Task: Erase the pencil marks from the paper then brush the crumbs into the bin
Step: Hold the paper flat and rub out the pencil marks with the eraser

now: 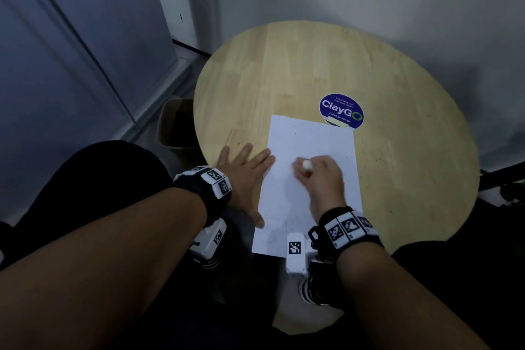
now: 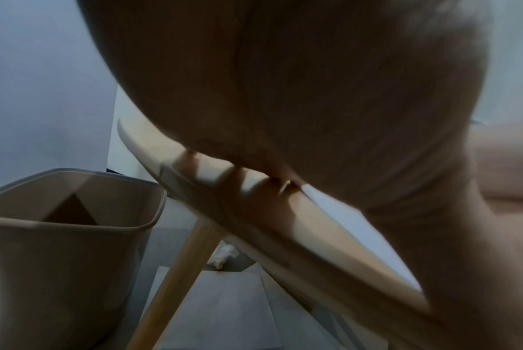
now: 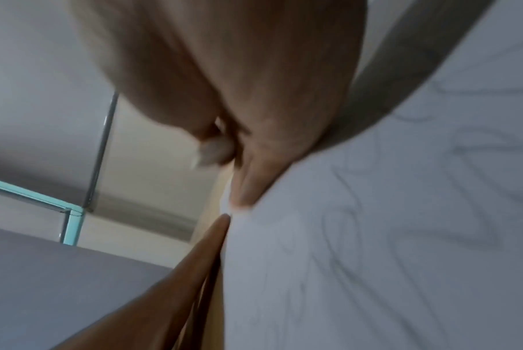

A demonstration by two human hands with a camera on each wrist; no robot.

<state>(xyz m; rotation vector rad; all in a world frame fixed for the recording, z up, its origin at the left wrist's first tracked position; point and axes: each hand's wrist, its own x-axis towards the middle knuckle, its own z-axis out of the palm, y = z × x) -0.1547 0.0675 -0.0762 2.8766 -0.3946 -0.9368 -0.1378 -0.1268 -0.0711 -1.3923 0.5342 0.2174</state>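
A white sheet of paper lies on the round wooden table, its near end hanging over the edge. Faint pencil swirls show on the paper in the right wrist view. My right hand grips a white eraser and holds it down on the middle of the sheet. My left hand lies flat with straight fingers, pressing the paper's left edge and the table. Dark crumbs speckle the paper's right side. A beige bin stands on the floor left of the table.
A blue round ClayGo sticker sits just beyond the paper's far end. More crumbs lie on the wood to the right. The bin stands open, close under the table's left rim. Walls close in behind.
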